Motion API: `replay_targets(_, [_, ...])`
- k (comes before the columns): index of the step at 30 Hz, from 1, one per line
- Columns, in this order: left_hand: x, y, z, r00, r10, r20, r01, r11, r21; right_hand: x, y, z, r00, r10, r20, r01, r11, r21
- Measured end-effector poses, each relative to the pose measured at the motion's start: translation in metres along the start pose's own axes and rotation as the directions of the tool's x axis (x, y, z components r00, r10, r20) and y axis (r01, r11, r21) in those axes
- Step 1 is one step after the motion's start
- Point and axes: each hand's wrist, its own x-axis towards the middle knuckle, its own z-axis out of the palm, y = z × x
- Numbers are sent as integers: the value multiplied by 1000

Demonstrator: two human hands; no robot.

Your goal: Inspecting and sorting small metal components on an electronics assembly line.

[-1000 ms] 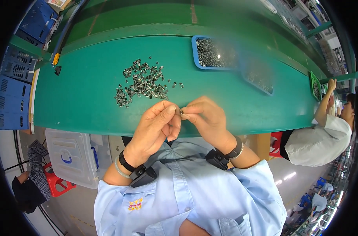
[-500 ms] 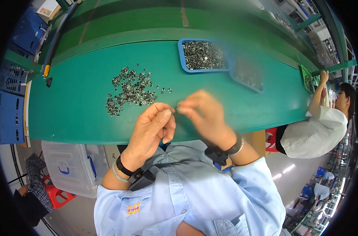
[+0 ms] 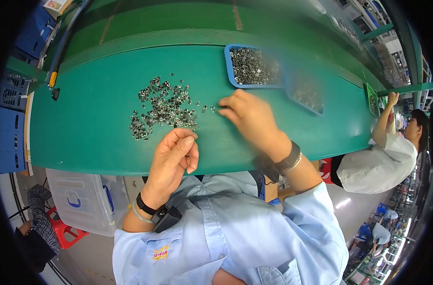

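Observation:
Small shiny metal pieces point(image 3: 164, 105) lie in a loose pile on the green tabletop point(image 3: 93, 114). My left hand point(image 3: 173, 154) is by the pile's near edge, thumb and index finger pinched together; whatever they hold is too small to make out. My right hand point(image 3: 250, 116) reaches over the table right of the pile, palm down, thumb and fingertips a little apart. Just left of those fingertips lies a single metal piece point(image 3: 213, 109), with another beside it. Beyond my right hand stands a blue-rimmed tray point(image 3: 229, 64) full of similar pieces.
A second blue tray point(image 3: 316, 112), partly blurred, adjoins the first on the right. A yellow-ended tool point(image 3: 53, 80) lies at the far left. Below the table stands a clear lidded bin point(image 3: 74, 199). At the right a co-worker point(image 3: 375, 159) sits near a green tray point(image 3: 372, 99).
My right hand has moved away from my left fingertips, up toward the stray pieces by the pile. My left hand stays pinched and has shifted slightly left and down.

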Motion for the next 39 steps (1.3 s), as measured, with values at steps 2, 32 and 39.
replay_targets(2, [0, 1, 0, 1000, -6, 15, 6, 1000, 10, 0, -7, 8, 999, -32, 43, 32, 999, 7])
replay_targets(32, [0, -4, 29, 999, 50, 17, -52, 972, 230, -32, -44, -8, 985, -122, -125, 161, 912, 378])
replay_targets(39, [3, -5, 20, 990, -74, 119, 74, 997, 9, -31, -49, -11, 965, -213, -155, 249, 931, 266])
